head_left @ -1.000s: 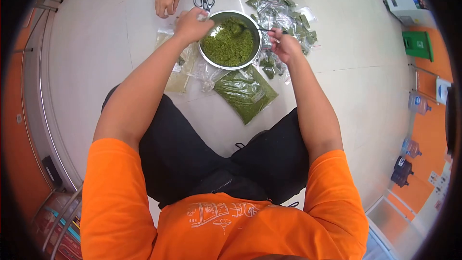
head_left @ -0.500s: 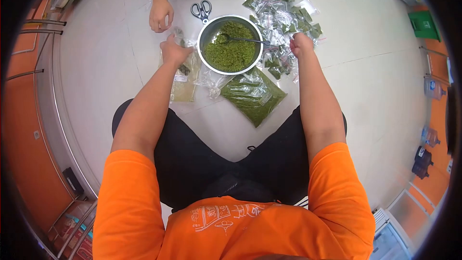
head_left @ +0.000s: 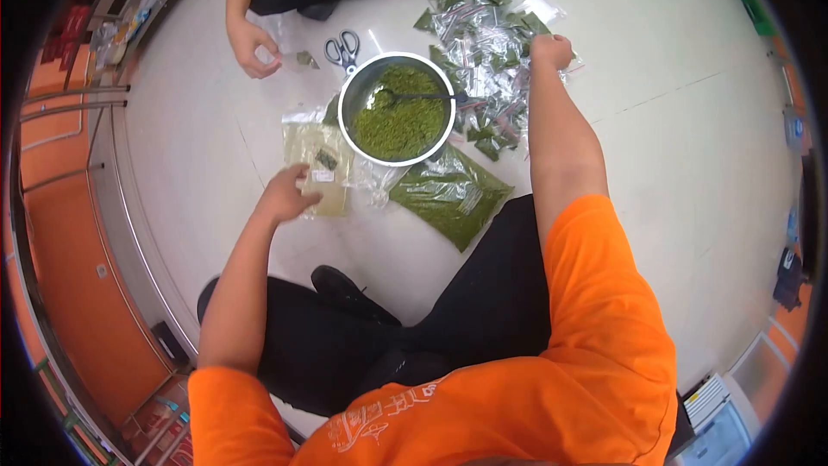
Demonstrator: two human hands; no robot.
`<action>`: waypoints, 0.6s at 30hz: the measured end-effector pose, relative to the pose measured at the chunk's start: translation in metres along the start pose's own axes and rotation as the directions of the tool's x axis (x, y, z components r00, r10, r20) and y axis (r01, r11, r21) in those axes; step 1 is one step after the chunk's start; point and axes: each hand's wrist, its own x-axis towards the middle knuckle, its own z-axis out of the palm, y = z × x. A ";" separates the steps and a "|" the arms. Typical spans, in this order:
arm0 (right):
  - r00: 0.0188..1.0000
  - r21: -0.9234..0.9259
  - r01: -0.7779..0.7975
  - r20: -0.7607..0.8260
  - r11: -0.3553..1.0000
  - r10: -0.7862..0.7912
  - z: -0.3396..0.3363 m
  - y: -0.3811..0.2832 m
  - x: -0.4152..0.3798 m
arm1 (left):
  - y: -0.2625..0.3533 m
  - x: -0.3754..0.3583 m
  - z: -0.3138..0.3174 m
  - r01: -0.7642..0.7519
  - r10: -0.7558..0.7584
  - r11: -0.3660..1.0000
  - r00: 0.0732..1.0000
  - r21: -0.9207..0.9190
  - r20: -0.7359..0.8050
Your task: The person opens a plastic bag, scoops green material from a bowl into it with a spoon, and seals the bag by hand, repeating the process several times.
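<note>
Several fingers of the left hand [head_left: 287,196] spread open at the edge of the pale bag [head_left: 336,196]; the right hand [head_left: 552,52] has curled fingers at the packets [head_left: 492,56], though whether they grip one I cannot tell. Those clear packets hold green pieces. Between the hands, the bowl [head_left: 342,116] contains green crumbs and a spoon [head_left: 427,97]. Below it, the green bag [head_left: 453,200] bulges on the floor [head_left: 655,173].

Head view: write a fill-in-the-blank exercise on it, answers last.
The crumbly contents of the bowl are ____ in color.
The hand at the scattered small bags is the person's ____ one.
Counting the co-worker's hand, ____ hands show.
The person's shirt is ____.

Missing words: green; right; three; orange.
</note>
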 end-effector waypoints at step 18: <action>0.735 0.172 -0.266 0.672 0.949 0.084 0.093 0.037 0.170 | 0.028 -0.098 -0.040 0.133 -0.132 0.990 0.991 -0.048 0.033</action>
